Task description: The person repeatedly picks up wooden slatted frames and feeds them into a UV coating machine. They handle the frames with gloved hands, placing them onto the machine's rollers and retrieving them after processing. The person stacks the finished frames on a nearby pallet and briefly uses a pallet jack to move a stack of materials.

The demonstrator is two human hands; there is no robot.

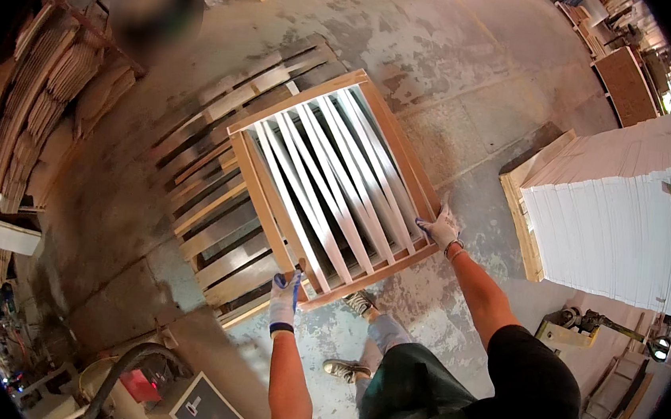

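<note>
In front of me is a large slatted frame (406, 161), with brown edges and several shiny white slats running across its opening at uneven angles. My left hand (286, 293), in a white and blue work glove, grips its near left corner. At the near right corner, my right hand (441, 228) has its gloved fingers curled over the edge. The frame overlaps a wooden pallet (223, 263) on the left; whether it rests on the pallet cannot be made out.
White sheets (620, 234) stand in a tall stack on a pallet to the right. Flat brown sheets (51, 81) are piled at the far left. A grey machine with a dark hose (126, 367) is at the lower left. My shoes are close to the frame's near edge.
</note>
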